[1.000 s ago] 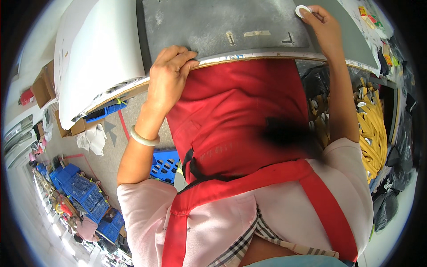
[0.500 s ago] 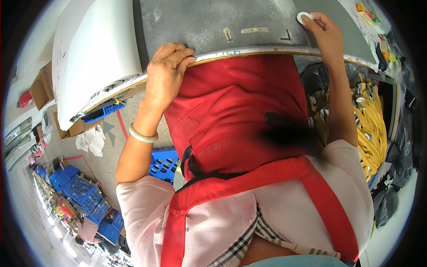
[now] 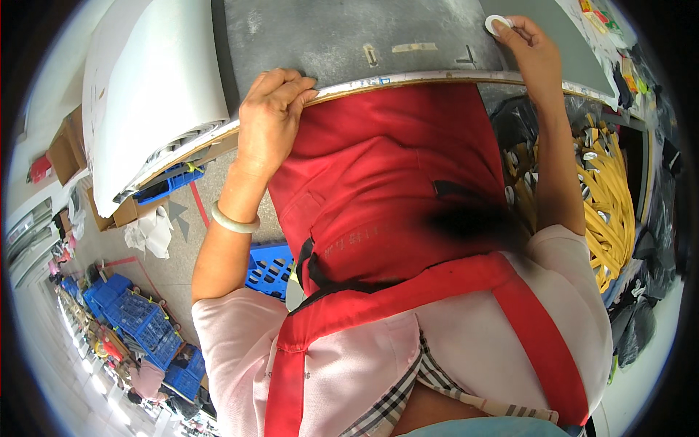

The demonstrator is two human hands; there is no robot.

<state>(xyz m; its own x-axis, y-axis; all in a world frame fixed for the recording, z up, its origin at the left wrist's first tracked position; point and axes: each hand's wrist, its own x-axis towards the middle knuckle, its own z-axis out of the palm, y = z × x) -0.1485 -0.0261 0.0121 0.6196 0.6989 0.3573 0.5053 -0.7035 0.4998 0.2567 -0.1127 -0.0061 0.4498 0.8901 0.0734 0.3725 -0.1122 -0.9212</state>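
Between the thumb and fingers of my right hand (image 3: 537,62) is a small white round disc (image 3: 496,26), held over the far right part of the grey work surface (image 3: 328,44). My left hand (image 3: 274,113) is closed at the near edge of that surface, thumb and fingertips pressed together. Whatever lies in its fingers, if anything, is hidden. Between the hands, a few pale tape strips (image 3: 414,48) and a dark angle-shaped mark (image 3: 465,55) show on the grey top.
Rolled white sheet material (image 3: 156,73) lies at the table's left. Yellow straps (image 3: 606,189) hang in a bundle below right, near black plastic bags (image 3: 632,331). Blue crates (image 3: 142,317) and a person (image 3: 149,379) are at lower left; a blue basket (image 3: 269,269) stands beside me.
Both hands keep nearly the same pose. The view has shifted slightly, and the disc stays in my right hand.
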